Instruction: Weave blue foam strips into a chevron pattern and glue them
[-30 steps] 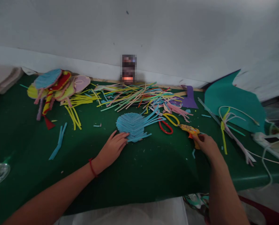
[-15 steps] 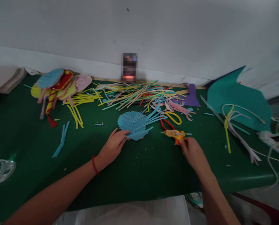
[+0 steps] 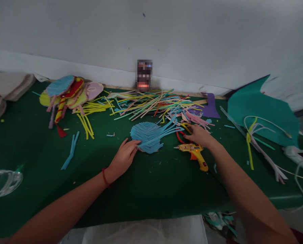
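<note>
A blue leaf-like disc, covered in slanting rows of pipe cleaners, lies on the green table. Its loose blue pipe-cleaner ends reach out to the right. My left hand grips the disc's lower left edge, fingertips pressed on the end of a blue pipe cleaner. At the red and yellow handles of a pair of scissors, my right hand has its fingers and thumb closed in; the blades are hidden under pipe cleaners. Just below that hand a yellow glue gun lies on its side, nozzle pointing left.
Behind the disc spreads a pile of mixed pipe cleaners. Finished-looking colourful discs are heaped at the back left. A phone leans on the wall. Teal sheet and power strip lie right, a clear bottle left.
My right hand has let go of the glue gun, now lying on the table, and moved up to the scissors' handles. My left hand stays on the disc. The view has shifted slightly.
</note>
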A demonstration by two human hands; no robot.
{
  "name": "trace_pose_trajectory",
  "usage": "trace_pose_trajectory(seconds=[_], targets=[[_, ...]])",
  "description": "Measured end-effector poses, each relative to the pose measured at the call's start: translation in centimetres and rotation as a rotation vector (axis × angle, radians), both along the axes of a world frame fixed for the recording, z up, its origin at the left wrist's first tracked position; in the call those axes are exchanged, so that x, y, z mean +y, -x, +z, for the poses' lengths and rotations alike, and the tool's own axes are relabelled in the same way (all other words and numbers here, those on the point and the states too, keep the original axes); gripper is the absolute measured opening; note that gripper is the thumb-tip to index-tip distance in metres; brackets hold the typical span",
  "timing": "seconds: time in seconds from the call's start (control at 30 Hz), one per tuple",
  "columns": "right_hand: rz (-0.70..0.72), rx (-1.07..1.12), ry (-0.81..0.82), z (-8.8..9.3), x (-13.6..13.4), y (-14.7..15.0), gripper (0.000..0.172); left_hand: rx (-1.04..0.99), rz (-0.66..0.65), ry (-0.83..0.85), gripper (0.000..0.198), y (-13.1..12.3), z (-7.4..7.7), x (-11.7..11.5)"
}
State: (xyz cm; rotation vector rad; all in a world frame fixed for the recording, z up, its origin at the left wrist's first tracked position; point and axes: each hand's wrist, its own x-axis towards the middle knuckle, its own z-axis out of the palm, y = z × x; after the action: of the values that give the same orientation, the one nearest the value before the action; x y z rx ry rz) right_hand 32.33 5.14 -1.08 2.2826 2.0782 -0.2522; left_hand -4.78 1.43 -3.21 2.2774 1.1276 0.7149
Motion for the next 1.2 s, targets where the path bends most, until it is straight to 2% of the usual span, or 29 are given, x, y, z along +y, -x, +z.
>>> trace_pose_trajectory(seconds=[0.1,0.2,0.27,0.4,0.53,0.63,0.73,0.83,0.97,1.03,1.2], targets=[[-0.02,-0.008,0.053,-0.2,1.4,0.5,0.062,0.017,-0.006,0.003,0.032,0.1,-0.2,0.1],[-0.089,0.025,0.069,-0.4,1.3,1.5,0.065,0.018,-0.011,-0.009,0.032,0.1,-0.4,0.1],[-0.14,0.023,0.046,-0.7,0.9,2.2,0.06,0.023,-0.015,-0.019,0.031,0.1,-0.5,0.1],[-0.183,-0.014,-0.102,-0.9,0.1,3.0,0.044,0.079,-0.036,-0.054,0.031,0.1,-0.2,0.0],[-0.236,-0.073,-0.32,-0.3,-0.3,3.0,0.043,0.152,-0.063,-0.092,0.03,0.2,0.2,-0.1],[-0.296,-0.109,-0.458,0.5,-0.2,2.3,0.042,0.168,-0.073,-0.097,0.03,0.1,0.3,-0.1],[-0.362,-0.142,-0.508,1.2,0.1,0.7,0.045,0.165,-0.073,-0.095,0.03,0.1,0.2,-0.1],[-0.415,-0.179,-0.497,1.4,0.3,-1.2,0.05,0.156,-0.07,-0.089,0.031,0.1,0.2,0.0],[-0.526,-0.173,-0.406,1.3,-0.1,-2.8,0.054,0.142,-0.067,-0.078,0.031,0.2,0.1,0.0],[-0.512,-0.224,-0.408,1.2,-0.5,-2.9,0.049,0.145,-0.066,-0.067,0.031,0.2,0.1,0.0],[-0.3,-0.473,-0.505,1.6,-1.0,-2.9,0.031,0.151,-0.068,-0.045,0.03,0.2,0.1,0.0]])
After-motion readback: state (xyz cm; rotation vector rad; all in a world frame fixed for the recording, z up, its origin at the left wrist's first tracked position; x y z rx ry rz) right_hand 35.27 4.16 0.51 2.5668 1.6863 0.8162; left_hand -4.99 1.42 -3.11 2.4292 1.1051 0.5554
